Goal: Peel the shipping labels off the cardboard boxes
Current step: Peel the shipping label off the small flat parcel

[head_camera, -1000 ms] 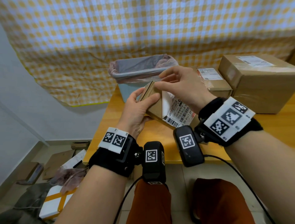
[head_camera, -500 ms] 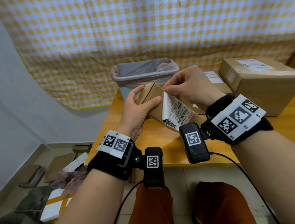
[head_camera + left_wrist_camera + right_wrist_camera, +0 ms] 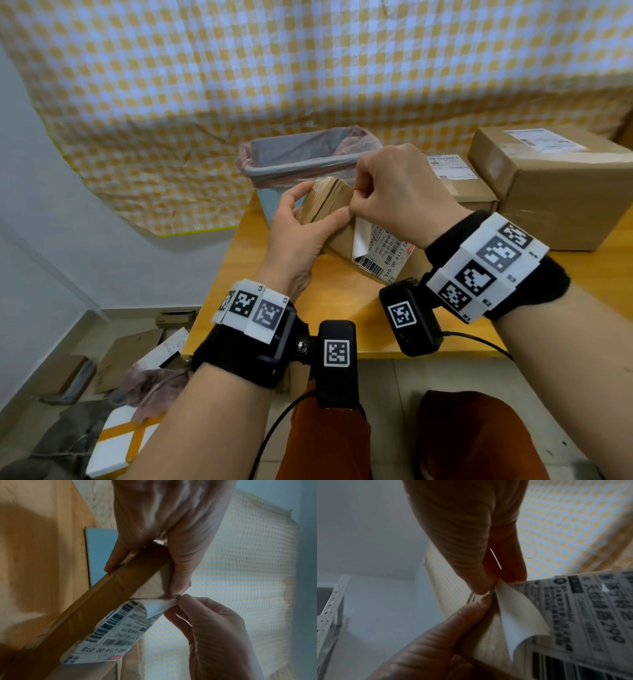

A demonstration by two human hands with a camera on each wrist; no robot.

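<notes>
A small flat cardboard box is held tilted above the wooden table. My left hand grips its left end, thumb on the top face and fingers behind. A white shipping label with barcodes covers the box's top. Its upper left corner is lifted and curled back, blank underside showing. My right hand pinches that corner between thumb and forefinger.
A pale blue bin lined with a pink bag stands just behind the held box. Two more labelled cardboard boxes, a low one and a big one, sit at the right back. Flattened cardboard and scraps lie on the floor at left.
Both hands and the box have risen toward the bin. My right hand's fingers, straighter a second ago, now curl and pinch the label's corner, which has come further off the box.
</notes>
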